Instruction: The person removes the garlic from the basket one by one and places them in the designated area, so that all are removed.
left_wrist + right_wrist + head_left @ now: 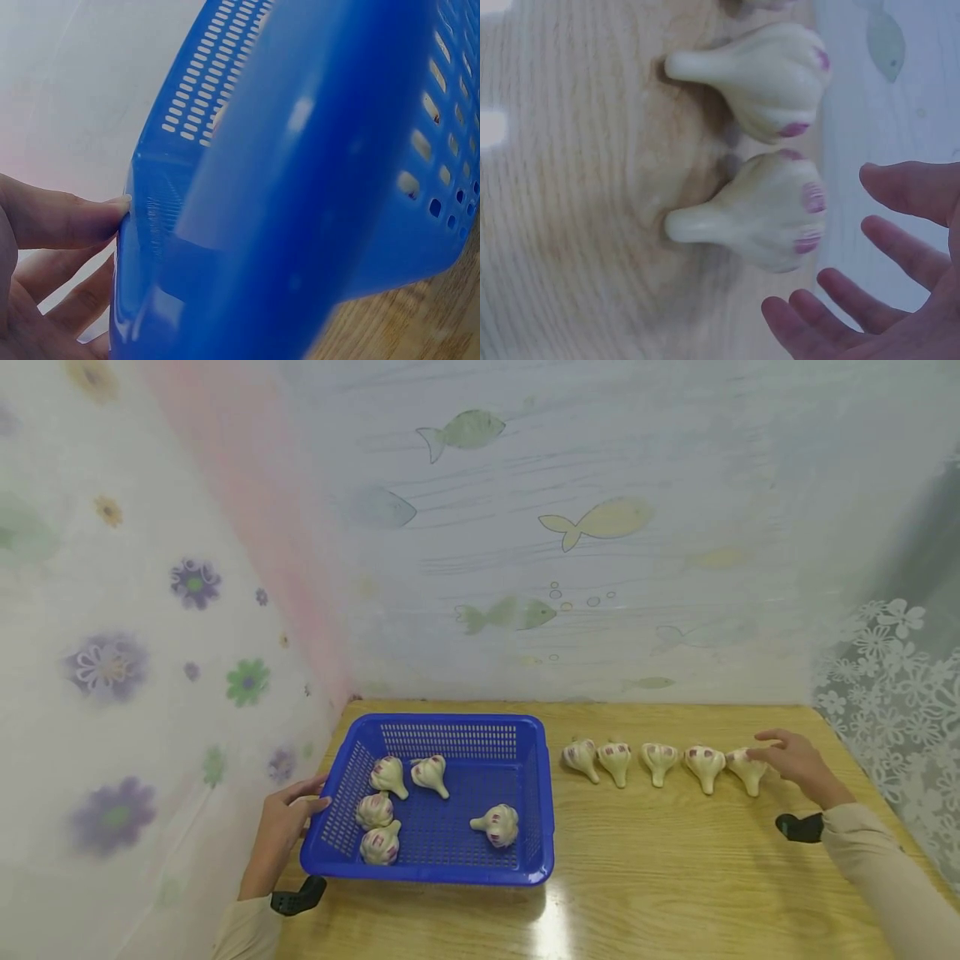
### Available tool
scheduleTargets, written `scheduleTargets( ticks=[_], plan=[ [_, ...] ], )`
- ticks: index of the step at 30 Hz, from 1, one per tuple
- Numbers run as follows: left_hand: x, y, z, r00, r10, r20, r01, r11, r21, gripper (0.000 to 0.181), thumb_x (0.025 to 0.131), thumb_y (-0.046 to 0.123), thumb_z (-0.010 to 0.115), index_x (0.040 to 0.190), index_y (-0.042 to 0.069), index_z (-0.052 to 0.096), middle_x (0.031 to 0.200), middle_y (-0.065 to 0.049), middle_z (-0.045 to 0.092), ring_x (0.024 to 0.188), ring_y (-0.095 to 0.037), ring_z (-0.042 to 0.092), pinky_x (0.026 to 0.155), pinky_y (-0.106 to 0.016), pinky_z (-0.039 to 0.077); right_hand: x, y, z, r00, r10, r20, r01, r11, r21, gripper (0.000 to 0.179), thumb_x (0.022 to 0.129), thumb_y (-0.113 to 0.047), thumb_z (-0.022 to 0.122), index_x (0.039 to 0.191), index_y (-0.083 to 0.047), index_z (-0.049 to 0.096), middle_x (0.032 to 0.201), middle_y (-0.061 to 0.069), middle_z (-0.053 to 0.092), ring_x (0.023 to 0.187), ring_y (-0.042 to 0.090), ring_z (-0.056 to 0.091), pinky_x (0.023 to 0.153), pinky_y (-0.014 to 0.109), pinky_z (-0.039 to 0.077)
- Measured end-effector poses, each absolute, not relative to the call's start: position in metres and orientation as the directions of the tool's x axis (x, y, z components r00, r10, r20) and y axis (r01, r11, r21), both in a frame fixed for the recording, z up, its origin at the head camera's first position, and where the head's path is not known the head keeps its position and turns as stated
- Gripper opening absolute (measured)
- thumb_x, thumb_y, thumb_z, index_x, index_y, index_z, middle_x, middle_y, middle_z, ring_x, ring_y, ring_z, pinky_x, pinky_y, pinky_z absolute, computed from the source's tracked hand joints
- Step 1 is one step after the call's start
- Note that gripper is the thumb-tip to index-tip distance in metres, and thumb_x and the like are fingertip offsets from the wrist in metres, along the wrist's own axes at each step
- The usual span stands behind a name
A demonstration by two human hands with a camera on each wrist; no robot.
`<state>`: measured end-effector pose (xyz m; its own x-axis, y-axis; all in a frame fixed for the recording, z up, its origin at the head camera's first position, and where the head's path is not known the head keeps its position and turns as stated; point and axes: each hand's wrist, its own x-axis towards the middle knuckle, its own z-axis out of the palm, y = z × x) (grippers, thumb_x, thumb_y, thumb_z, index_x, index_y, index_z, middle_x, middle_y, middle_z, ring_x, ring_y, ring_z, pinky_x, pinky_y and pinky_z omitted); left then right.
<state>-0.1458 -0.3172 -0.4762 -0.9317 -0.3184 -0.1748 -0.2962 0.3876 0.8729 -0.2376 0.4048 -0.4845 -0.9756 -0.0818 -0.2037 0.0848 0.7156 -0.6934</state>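
Observation:
At the left of the table, my left hand (281, 827) grips the side rim of a blue plastic basket (540, 752). In the left wrist view its thumb (71, 219) presses the rim while the other fingers go behind the wall. Several garlic bulbs lie in the basket, among them one garlic bulb (501, 825) apart at the right. To the basket's right, several more bulbs form a row. My right hand (806, 768) is at the row's right-end garlic bulb (754, 214), fingers spread and holding nothing. Their stems point toward the table's front.
The wooden table (660, 877) stands against a wall (720, 460) painted with fish. A flowered wall (150, 735) rises close on the left, beside my left hand. A white lace-patterned curtain (892, 693) hangs at the right edge.

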Motion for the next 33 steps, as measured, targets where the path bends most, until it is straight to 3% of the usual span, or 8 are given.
scheduleTargets(
  ticks=[9,16,24,33],
  plan=[
    [-0.146,-0.321,-0.476,-0.934,-0.317,-0.168,-0.29,0.393,0.873,0.043,0.089,0.013,0.06,0.132,0.006,0.056,0.124,-0.021,0.054,0.078,-0.02,0.063,0.062,-0.034,0.054,-0.239,0.385,-0.46,-0.978,-0.145,-0.151,0.003,0.712,-0.702,0.062,0.098,-0.032,0.048,0.134,0.016,0.032,0.131,0.046,0.027,0.113,0.057,0.036,0.082,0.057,0.043],
    [-0.15,-0.321,-0.479,-0.934,-0.313,-0.173,-0.297,0.408,0.863,0.044,0.088,0.013,0.061,0.131,0.004,0.056,0.122,-0.023,0.056,0.079,-0.02,0.063,0.062,-0.035,0.054,-0.235,0.359,-0.441,-0.968,-0.22,-0.123,-0.064,0.686,-0.725,0.056,0.099,-0.029,0.049,0.134,0.013,0.036,0.13,0.042,0.034,0.11,0.054,0.044,0.078,0.053,0.047],
    [-0.148,-0.322,-0.48,-0.932,-0.319,-0.174,-0.3,0.403,0.865,0.044,0.088,0.012,0.059,0.131,0.005,0.057,0.121,-0.023,0.056,0.078,-0.021,0.064,0.062,-0.036,0.054,-0.234,0.323,-0.427,-0.95,-0.301,-0.082,-0.133,0.63,-0.765,0.052,0.097,-0.026,0.054,0.133,0.009,0.041,0.129,0.036,0.04,0.113,0.05,0.044,0.067,0.039,0.05],
    [-0.148,-0.32,-0.478,-0.935,-0.314,-0.165,-0.29,0.408,0.866,0.044,0.087,0.012,0.061,0.131,0.004,0.056,0.12,-0.023,0.056,0.078,-0.02,0.064,0.062,-0.035,0.054,-0.232,0.285,-0.413,-0.921,-0.384,-0.07,-0.179,0.574,-0.799,0.047,0.096,-0.027,0.055,0.131,0.003,0.046,0.129,0.027,0.047,0.113,0.043,0.049,0.072,0.038,0.05]
  ],
)
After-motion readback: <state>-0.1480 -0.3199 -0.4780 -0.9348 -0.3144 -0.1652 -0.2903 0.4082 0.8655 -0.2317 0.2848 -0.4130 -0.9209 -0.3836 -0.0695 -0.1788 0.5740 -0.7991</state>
